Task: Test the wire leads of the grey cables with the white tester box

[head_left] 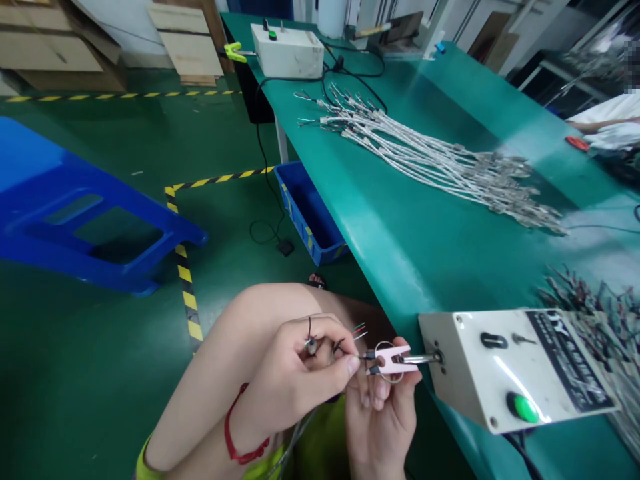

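Note:
My left hand [310, 367] is closed, thumb and forefinger pinching a thin dark wire close to the clip's jaws. Thin red, green and white wire ends [359, 329] stick up beyond its fingers, and a small metal-tipped cable end [311, 345] shows at the curled fingers. My right hand [383, 413] has its thumb and fingers around the handles of a pink spring clip [387, 361] with black jaw tips. The clip sits on the metal shaft of a white box [500, 367] with a green button. Whether the wire is between the jaws I cannot tell. Grey cable [300, 430] hangs below my left hand.
A bundle of white cables [425, 150] lies on the green table [380, 227]; more stripped cables [600, 300] lie behind the box. Another white box [287, 50] stands at the far end. A blue bin [327, 255] and a blue stool [100, 193] are on the floor. A person's sleeve [613, 117] shows at right.

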Motion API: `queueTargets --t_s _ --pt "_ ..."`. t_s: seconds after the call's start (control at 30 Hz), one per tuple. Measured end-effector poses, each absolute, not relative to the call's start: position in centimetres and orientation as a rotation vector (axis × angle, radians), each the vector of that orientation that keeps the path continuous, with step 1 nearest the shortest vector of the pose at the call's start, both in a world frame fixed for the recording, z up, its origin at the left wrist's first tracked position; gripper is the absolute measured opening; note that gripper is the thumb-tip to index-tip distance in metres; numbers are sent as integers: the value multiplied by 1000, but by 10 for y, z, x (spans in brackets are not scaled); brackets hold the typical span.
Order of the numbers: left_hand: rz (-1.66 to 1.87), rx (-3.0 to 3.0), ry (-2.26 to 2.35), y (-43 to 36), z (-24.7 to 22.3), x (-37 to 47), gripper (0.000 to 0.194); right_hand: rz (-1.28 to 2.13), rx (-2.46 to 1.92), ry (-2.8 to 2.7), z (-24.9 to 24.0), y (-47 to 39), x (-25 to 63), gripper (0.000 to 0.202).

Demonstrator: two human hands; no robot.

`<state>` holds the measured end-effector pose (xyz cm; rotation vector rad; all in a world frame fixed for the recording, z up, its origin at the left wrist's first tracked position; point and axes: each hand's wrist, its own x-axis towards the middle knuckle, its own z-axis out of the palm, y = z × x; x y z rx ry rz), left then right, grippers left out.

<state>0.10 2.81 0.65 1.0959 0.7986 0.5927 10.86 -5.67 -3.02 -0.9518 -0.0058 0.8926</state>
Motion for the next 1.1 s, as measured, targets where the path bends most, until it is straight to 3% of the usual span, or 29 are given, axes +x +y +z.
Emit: queueTargets --t_s 1.1 --pt "639 1131 801 28 6 3 9 910 -941 -18 -30 -58 109 32"
